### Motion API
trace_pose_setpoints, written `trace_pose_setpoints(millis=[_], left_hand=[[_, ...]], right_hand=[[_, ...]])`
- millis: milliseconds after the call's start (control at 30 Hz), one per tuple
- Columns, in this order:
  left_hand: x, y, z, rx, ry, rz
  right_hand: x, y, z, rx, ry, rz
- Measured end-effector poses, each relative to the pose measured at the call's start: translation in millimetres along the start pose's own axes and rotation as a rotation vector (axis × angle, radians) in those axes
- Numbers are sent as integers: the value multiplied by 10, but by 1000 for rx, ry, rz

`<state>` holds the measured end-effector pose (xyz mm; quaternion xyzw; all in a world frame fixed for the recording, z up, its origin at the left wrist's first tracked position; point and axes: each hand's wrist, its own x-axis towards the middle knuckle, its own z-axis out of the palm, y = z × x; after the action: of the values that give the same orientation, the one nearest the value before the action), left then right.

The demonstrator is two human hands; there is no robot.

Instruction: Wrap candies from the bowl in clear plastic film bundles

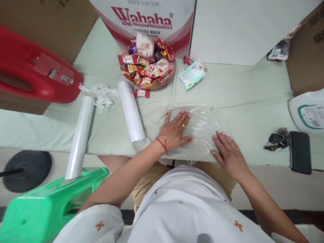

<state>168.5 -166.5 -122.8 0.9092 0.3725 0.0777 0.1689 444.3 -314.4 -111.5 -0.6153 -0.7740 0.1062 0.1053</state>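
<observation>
A thin, clear plastic bag or sheet lies crinkled on the cloth-covered table, its lower corner hanging at the front edge. My left hand rests flat on its left side with the fingers spread; a ring and a red string bracelet show on it. On the right side of the plastic, my right hand lies with its fingers stretched out. Neither hand grips anything. Left of my left hand lies a white roll.
A bowl of wrapped snacks stands before a Wahaha carton. Another roll overhangs the table edge by a green stool. Crumpled plastic and a red jug are left; a phone and keys are right.
</observation>
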Motion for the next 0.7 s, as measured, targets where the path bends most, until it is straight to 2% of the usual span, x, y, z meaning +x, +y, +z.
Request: trace_pose_setpoints(millis=[100, 200, 267, 367, 433, 500, 600, 700], left_hand=[[15, -2, -2, 13, -24, 14], [18, -8, -8, 27, -48, 17], [13, -4, -17, 41, -64, 12], [6, 9, -37, 68, -77, 7], [5, 17, -54, 84, -85, 3], [8, 20, -69, 89, -95, -3], [15, 13, -74, 84, -108, -6], [13, 5, -61, 88, -94, 0]], right_hand=[[-25, 110, -102, 47, 127, 69], [187, 77, -174, 53, 292, 91], [401, -3, -177, 52, 249, -6], [686, -32, -115, 8, 49, -168], [799, 86, -74, -55, -5, -134], [866, 286, -79, -86, 31, -19], [1000, 533, -214, -56, 156, 104], [1353, 490, -447, 14, 260, 97]])
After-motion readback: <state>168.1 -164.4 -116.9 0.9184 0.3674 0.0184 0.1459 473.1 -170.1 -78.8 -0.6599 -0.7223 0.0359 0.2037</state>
